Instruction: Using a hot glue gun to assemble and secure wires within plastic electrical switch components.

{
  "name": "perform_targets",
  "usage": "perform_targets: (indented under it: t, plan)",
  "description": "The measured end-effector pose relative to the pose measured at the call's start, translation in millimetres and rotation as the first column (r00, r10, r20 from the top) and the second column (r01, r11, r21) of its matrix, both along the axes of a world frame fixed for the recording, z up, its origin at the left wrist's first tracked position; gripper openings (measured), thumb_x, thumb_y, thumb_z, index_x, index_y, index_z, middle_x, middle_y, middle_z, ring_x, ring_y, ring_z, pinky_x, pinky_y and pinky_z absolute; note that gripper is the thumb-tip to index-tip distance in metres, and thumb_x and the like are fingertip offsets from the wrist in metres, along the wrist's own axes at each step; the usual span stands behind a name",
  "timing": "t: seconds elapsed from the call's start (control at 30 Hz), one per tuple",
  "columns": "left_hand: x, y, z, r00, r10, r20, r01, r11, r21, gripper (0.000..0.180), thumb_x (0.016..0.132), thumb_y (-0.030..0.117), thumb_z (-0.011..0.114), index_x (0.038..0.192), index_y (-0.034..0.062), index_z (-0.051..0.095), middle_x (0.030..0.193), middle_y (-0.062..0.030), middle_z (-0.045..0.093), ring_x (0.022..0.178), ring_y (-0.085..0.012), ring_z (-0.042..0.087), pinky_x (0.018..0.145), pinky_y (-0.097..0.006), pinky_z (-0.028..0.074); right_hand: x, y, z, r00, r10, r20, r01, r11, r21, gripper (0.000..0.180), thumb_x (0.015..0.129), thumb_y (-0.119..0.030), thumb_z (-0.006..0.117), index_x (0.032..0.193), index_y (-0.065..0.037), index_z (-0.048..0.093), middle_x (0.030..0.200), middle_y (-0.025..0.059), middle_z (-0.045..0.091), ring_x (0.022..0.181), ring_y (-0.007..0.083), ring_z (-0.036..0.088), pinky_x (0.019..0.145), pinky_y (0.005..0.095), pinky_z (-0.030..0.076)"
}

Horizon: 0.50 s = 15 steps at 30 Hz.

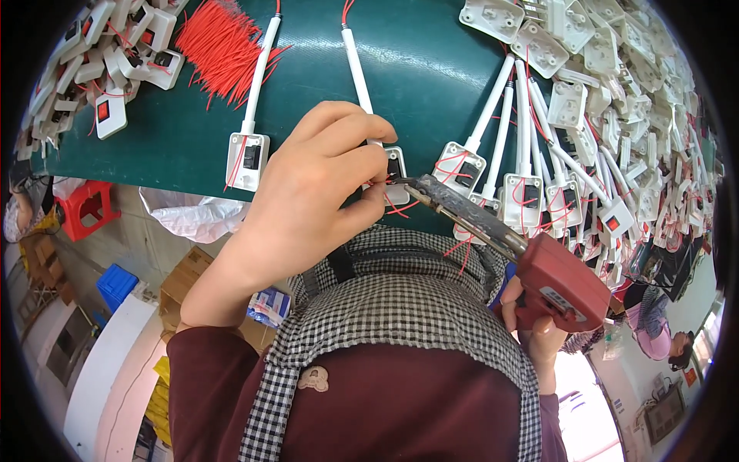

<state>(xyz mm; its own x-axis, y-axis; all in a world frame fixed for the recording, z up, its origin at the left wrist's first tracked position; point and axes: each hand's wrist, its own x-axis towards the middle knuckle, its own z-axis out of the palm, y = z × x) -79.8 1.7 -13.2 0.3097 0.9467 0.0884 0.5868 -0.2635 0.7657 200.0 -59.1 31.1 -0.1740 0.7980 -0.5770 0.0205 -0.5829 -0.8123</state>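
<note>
Midway, I'd judge: left hand (319, 181) pinches a red wire at the switch (395, 171) on the worktop (185, 138) edge; right hand (539, 327) grips the soldering gun (531, 266), tip on it. Wired units (523, 196) sit right; one switch (247, 160) waits left.

Red wire bundle (223, 46) lies up-left of the left hand on the green table (431, 69). Switch pile (100, 54) sits farther left. Corded switch (248, 160) lies just left of that hand. White plug pile (616, 77) lies above the right hand.
</note>
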Motion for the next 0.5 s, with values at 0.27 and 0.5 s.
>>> perform_targets:
  t: [0.27, 0.5]
  plan:
    - [-1.1, 0.9, 0.7, 0.998, -0.02, -0.051, 0.022, 0.999, 0.027, 0.014, 0.062, -0.004, 0.063, 0.069, 0.0028, 0.053, 0.104, -0.0077, 0.06, 0.1, -0.0276, 0.052, 0.079, -0.035, 0.044, -1.4, 1.4, -1.4, 1.0, 0.004, 0.007, -0.005, 1.0, 0.011, 0.086, 0.071, -0.062, 0.067, 0.12, 0.005, 0.043, 0.075, 0.0095, 0.055, 0.043, 0.0091, 0.042, 0.04, 0.0203, 0.032]
    - [-0.7, 0.9, 1.6, 0.998, -0.023, -0.053, 0.025, 0.999, 0.024, 0.013, 0.062, -0.004, 0.063, 0.069, 0.0028, 0.054, 0.104, -0.0073, 0.06, 0.1, -0.0274, 0.052, 0.079, -0.035, 0.045, 2.9, 0.9, -3.7, 0.999, 0.044, 0.0, -0.044, 0.999, 0.029, 0.083, 0.073, -0.061, 0.066, 0.116, 0.006, 0.043, 0.068, 0.0082, 0.051, 0.042, 0.0094, 0.041, 0.039, 0.0215, 0.031]
